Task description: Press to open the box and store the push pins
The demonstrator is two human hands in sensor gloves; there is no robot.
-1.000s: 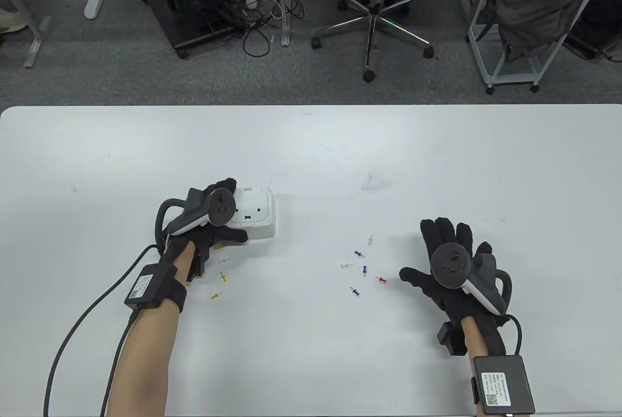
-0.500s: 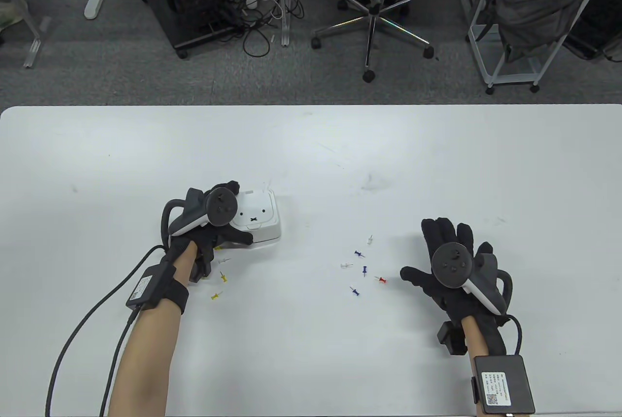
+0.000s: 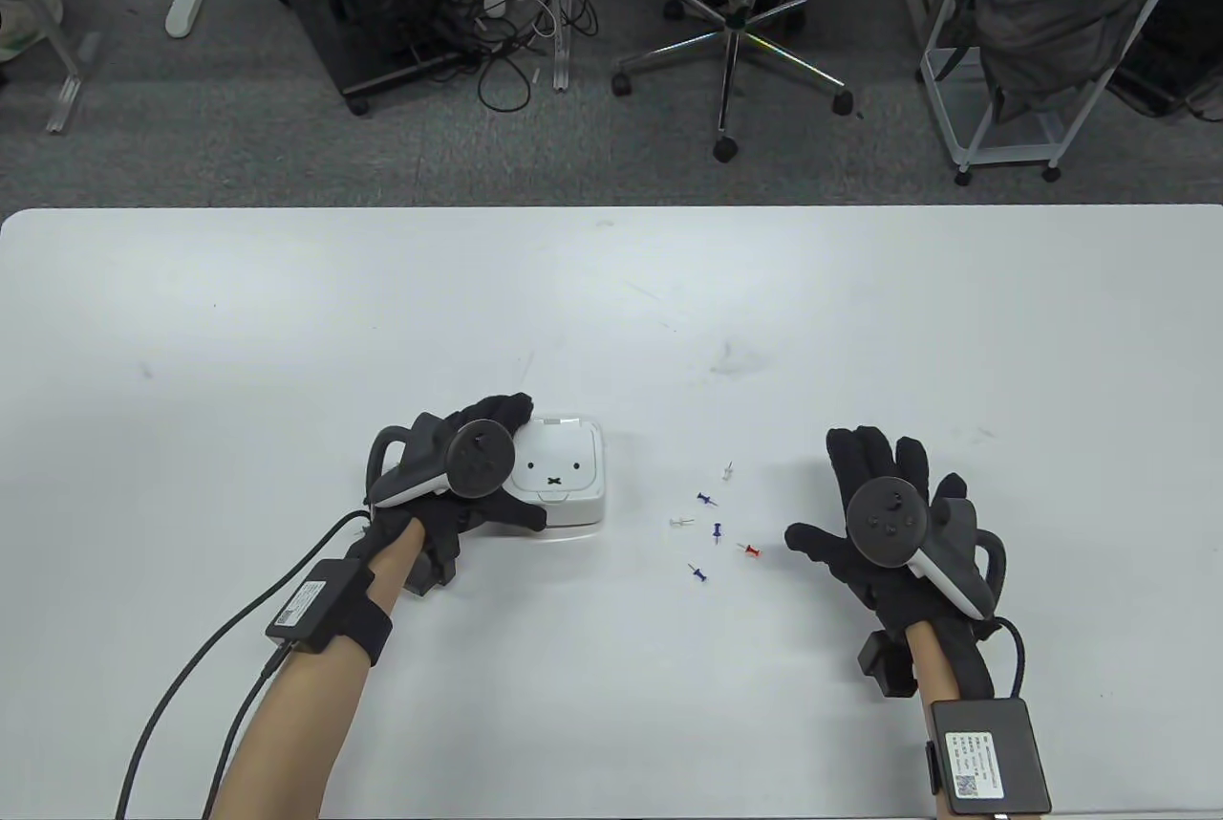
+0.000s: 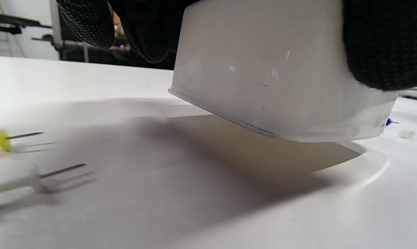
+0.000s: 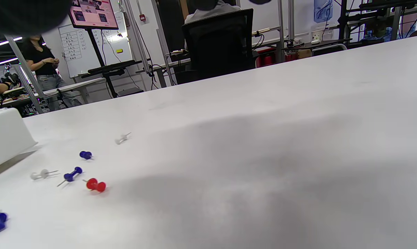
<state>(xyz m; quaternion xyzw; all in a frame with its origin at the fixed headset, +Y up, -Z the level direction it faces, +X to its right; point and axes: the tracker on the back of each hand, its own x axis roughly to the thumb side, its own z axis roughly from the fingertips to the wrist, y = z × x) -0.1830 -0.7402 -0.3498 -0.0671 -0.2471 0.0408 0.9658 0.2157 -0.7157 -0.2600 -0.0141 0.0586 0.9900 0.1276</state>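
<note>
A white box (image 3: 564, 476) with a rabbit face on its closed lid is in my left hand (image 3: 524, 462), thumb at its near side and fingers at its far side. In the left wrist view the box (image 4: 263, 79) is tilted, one edge raised off the table. It sits just left of several scattered push pins: blue (image 3: 707, 500), red (image 3: 752, 551) and clear (image 3: 680, 522). My right hand (image 3: 829, 505) rests flat and open on the table right of the pins, holding nothing. The right wrist view shows the red pin (image 5: 96, 185) and a blue one (image 5: 70, 175).
A yellow pin (image 4: 0, 140) and a clear pin (image 4: 21, 180) lie near my left wrist; my arm hides them in the table view. The white table (image 3: 611, 304) ends at its far edge; an office chair (image 3: 736, 17) and a rack (image 3: 1041, 46) stand beyond.
My left hand has carried the box to the right and nearer, close to the pins in the middle. My right hand has not moved.
</note>
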